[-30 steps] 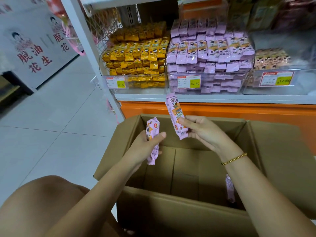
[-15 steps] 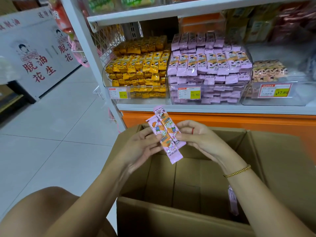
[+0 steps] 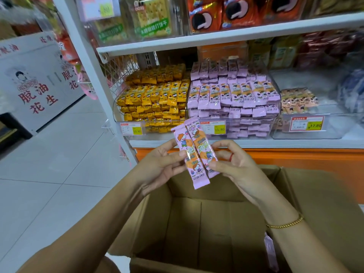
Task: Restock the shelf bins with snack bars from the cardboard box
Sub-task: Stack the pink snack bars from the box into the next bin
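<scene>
Two long, flat snack bars in glossy pink film with crimped, saw-toothed ends are held upright side by side, edges touching, above the open brown corrugated cardboard box (image 3: 187, 223). The left hand (image 3: 161, 164) pinches the left bar (image 3: 194, 171), thumb flat across its front. The right hand (image 3: 234, 164) pinches the right bar (image 3: 202, 146) at its lower half, fingers curled. Another pink bar (image 3: 270, 251) leans on the box's right inner wall. Behind, a clear plastic shelf bin (image 3: 232, 134) is heaped with stubby pink packets, just beside yellow packets (image 3: 155, 95).
</scene>
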Demonstrator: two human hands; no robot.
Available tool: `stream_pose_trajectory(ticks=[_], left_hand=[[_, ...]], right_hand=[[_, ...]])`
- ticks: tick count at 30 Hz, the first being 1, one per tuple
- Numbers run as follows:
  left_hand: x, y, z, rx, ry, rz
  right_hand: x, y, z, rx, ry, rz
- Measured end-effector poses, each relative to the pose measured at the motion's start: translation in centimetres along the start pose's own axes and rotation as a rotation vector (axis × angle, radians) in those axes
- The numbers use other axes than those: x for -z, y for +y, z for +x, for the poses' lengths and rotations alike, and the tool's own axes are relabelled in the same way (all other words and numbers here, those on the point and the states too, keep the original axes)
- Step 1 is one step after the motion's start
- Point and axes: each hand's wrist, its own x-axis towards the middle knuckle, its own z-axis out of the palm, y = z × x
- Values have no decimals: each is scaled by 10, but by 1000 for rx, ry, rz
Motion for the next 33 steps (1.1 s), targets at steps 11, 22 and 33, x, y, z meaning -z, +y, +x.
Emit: stream_pose_trajectory(ticks=[11,22,33], left_hand=[[-3,0,22,143,-59,91],[-20,-2,49,35,27,-35],[-47,25,87,-338,142,434]], right_hand=[[53,-40,6,66,2,-91],[1,-26,23,166,350,-533],[22,-50,49,293,526,-857]])
